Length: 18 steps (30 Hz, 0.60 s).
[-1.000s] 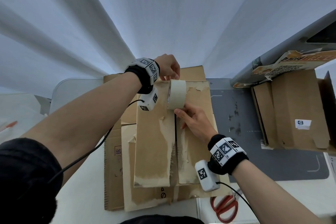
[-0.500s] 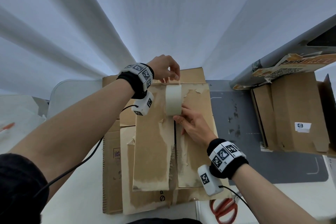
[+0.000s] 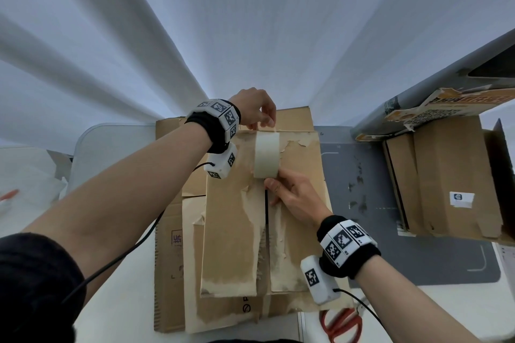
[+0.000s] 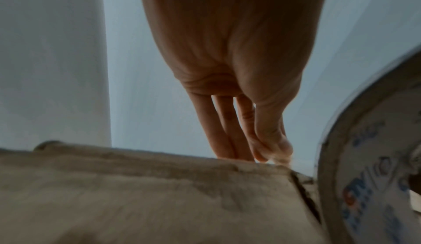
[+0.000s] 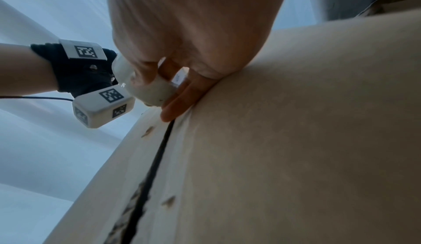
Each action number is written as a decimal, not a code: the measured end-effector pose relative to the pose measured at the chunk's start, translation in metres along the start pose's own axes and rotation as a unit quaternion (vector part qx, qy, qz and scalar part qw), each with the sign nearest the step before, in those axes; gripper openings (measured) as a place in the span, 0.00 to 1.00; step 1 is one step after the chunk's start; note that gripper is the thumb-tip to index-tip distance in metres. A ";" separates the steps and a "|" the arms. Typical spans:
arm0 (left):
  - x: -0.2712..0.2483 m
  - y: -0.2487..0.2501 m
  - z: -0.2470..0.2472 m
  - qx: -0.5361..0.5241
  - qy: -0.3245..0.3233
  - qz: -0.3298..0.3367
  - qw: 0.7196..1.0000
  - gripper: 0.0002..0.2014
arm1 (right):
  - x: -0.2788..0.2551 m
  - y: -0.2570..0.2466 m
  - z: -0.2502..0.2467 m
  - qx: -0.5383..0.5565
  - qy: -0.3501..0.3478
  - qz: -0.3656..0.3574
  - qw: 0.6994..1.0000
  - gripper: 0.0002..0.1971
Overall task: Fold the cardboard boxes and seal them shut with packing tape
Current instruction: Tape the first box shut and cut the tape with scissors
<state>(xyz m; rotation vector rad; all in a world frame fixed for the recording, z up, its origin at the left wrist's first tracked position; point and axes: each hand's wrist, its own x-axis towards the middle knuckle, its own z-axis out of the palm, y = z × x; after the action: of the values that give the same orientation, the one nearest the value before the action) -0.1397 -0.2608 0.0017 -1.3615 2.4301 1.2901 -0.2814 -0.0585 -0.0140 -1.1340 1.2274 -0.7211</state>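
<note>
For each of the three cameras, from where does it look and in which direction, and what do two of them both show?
Head: above, looking forward and down at the cardboard box; both forearms, left hand, right hand.
Left wrist: along the palm to fingers pinching at the box's far edge.
Right wrist: low over the box, at fingers on the tape roll.
Shared: wrist views both show the roll.

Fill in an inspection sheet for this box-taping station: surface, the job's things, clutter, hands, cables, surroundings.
Surface: white table; grey mat on its right part.
Job's things: cardboard box, flaps closed, centre seam untaped; tape roll standing on the seam at the far end.
Clutter: flattened cardboard beneath; second box at right; red scissors at the near edge.
Hands: left hand pinches the tape end at the far edge; right hand grips the roll.
Cables: black cable under the left forearm.
Surroundings: white curtain.
</note>
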 end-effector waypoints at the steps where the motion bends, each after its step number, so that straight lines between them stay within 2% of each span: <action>1: 0.001 0.000 0.000 0.000 -0.001 -0.002 1.000 0.01 | 0.000 -0.001 0.000 0.001 -0.001 0.001 1.000 0.12; 18: 0.008 -0.008 0.010 -0.042 -0.032 -0.039 0.998 0.01 | 0.004 0.004 0.000 0.006 0.001 0.009 1.000 0.13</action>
<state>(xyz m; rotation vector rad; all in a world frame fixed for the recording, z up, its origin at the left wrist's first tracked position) -0.1414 -0.2615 -0.0134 -1.3969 2.2834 1.4076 -0.2804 -0.0613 -0.0189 -1.1123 1.2308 -0.7154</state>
